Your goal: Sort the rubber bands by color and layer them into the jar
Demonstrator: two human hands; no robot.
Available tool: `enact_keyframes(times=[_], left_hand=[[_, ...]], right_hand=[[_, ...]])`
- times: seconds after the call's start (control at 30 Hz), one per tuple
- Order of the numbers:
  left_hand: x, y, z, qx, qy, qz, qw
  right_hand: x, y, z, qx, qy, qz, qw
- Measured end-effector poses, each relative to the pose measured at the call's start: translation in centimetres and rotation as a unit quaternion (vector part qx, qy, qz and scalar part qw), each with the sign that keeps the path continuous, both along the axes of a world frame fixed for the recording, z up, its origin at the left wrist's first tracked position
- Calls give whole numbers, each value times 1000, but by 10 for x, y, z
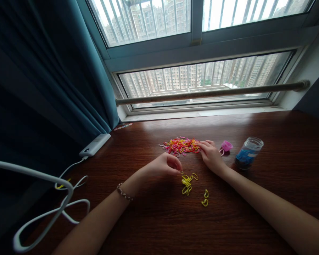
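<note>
A heap of small rubber bands (pixel 180 146) in pink, orange and yellow lies on the dark wooden table (pixel 154 226). My right hand (pixel 210 155) rests at the heap's right edge, fingertips pinching into the bands. My left hand (pixel 165 165) hovers nearer me, fingers pinched on a small yellow band just above a little group of yellow bands (pixel 188 180). Two more yellow bands (pixel 205 198) lie a bit closer to me. A beaded bracelet (pixel 124 193) circles my left wrist.
A glass jar (pixel 247 153) with blue contents stands right of my right hand, a pink lid (pixel 225 146) beside it. A white power bank (pixel 95 145) with cable lies at the left by the teal curtain (pixel 48 81). White cable loops (pixel 55 209) lie near left. The window (pixel 202 78) is beyond.
</note>
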State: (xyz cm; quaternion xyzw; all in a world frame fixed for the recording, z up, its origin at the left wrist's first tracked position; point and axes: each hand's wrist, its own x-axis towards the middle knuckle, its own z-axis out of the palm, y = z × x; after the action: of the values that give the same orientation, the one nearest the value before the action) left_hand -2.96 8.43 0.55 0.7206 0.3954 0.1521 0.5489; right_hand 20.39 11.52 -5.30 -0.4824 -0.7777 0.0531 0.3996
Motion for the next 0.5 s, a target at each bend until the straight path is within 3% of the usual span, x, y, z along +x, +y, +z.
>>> enact_keyframes(times=[0.07, 0.13, 0.23, 0.3, 0.37, 0.4, 0.5], left_hand=[[16, -16, -4, -41, -43, -31, 998], [27, -28, -9, -35, -80, -50, 995], [29, -27, -13, 28, -117, -3, 993], [20, -15, -14, 108, -132, 97, 981], [6, 3, -17, 222, -116, 191, 949], [-3, 12, -20, 286, -93, 219, 928], [-25, 36, -32, 416, -6, 222, 882]], right_hand=[[-2, 0, -4, -8, -40, 2, 999], [-4, -1, -6, -22, -72, -1, 997], [-3, 0, -8, -29, -84, 0, 996], [-2, 2, -9, -24, -70, 4, 997], [-1, 4, -10, -19, -49, 8, 999], [-1, 5, -10, -17, -38, 10, 999], [-1, 6, -8, -2, 9, 12, 1000]])
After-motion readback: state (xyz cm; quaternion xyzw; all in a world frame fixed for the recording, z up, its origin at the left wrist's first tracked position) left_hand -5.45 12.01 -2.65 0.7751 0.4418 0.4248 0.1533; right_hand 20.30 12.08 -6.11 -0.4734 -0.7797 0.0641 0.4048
